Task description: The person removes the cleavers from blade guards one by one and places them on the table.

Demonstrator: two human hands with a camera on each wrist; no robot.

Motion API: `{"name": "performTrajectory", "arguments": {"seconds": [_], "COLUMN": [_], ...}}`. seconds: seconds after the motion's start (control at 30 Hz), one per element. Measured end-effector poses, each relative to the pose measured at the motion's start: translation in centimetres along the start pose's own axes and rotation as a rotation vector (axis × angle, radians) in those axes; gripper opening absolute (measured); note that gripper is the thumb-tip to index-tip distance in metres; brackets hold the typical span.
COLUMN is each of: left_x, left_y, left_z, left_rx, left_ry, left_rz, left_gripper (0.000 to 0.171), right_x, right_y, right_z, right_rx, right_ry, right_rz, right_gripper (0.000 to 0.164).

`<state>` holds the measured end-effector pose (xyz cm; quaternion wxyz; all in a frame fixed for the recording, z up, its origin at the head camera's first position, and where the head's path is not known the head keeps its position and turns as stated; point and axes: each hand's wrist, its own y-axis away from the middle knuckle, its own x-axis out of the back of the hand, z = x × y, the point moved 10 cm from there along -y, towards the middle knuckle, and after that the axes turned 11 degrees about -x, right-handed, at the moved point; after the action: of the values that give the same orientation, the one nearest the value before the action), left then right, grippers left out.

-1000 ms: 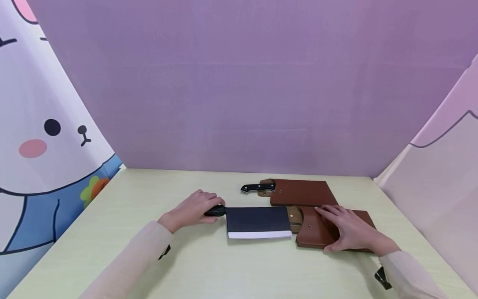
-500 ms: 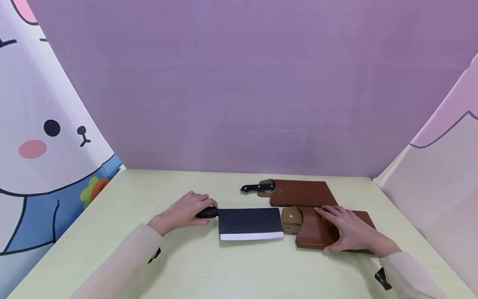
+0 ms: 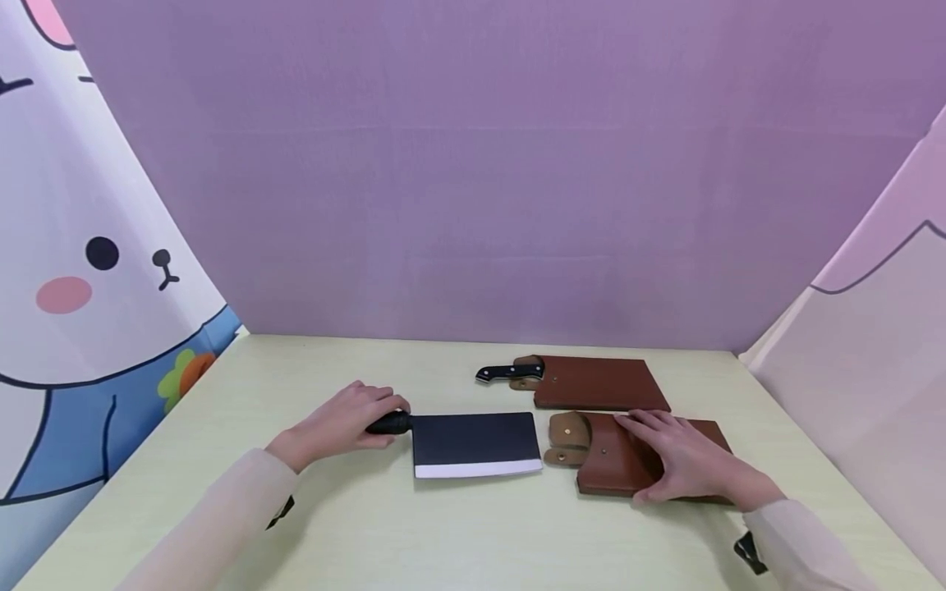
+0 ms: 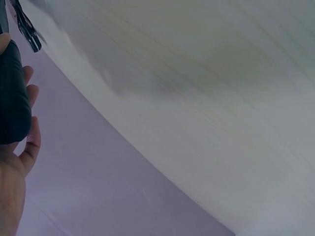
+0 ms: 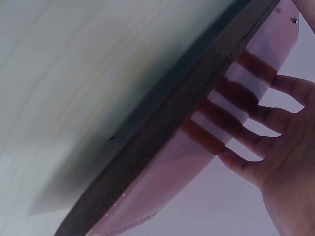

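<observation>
My left hand [image 3: 347,420] grips the black handle [image 4: 14,93] of a cleaver from above. The cleaver's wide blade [image 3: 475,439], dark with a bright edge along the near side, lies low over the table and points right. It is apart from a brown leather sheath [image 3: 617,460], whose tan strap flaps [image 3: 567,435] hang out on its left. My right hand [image 3: 691,460] rests on this sheath with fingers spread across its top and the thumb at its near edge. In the right wrist view, its fingertips touch the glossy leather [image 5: 167,177].
Behind lies a second brown sheath [image 3: 599,382], with a small knife's black, riveted handle [image 3: 510,372] sticking out of its left end. A purple backdrop [image 3: 473,180] rises at the back of the pale table [image 3: 473,542]. A cartoon-printed cloth [image 3: 96,345] hangs on the left.
My left hand has drawn the cleaver leftward, so the gap between blade and sheath has widened. The sheath has shifted slightly left under my right hand.
</observation>
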<state>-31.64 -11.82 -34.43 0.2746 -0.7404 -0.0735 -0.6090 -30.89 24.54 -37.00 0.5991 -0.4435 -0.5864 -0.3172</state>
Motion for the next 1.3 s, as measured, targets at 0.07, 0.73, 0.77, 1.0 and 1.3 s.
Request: {"name": "performTrajectory", "arguments": {"seconds": [0.07, 0.73, 0.77, 1.0, 1.3], "left_x": [0.2, 1.0, 1.0, 0.9, 1.2], "left_y": [0.3, 3.5, 3.7, 4.6, 5.2], "left_z": [-0.1, -0.9, -0.9, -1.4, -1.7], "left_rx": [-0.001, 0.0, 0.0, 0.016, 0.006], "left_ry": [-0.003, -0.028, -0.027, -0.027, -0.035], "left_rz": [0.003, 0.014, 0.014, -0.002, 0.001], "left_gripper": [0.031, 0.031, 0.031, 0.032, 0.034], "right_x": [0.0, -0.7, -0.8, -1.2, -1.5], "right_y": [0.0, -0.7, -0.8, -1.1, -1.6], "right_z": [-0.1, -1.3, -1.4, -2.0, -2.7], "right_rx": [0.001, 0.007, 0.005, 0.01, 0.025], "right_ry": [0.0, -0.02, -0.02, -0.021, -0.019], "right_rz": [-0.003, -0.067, -0.075, -0.091, -0.086], "right_gripper": [0.107, 0.106, 0.106, 0.106, 0.106]}}
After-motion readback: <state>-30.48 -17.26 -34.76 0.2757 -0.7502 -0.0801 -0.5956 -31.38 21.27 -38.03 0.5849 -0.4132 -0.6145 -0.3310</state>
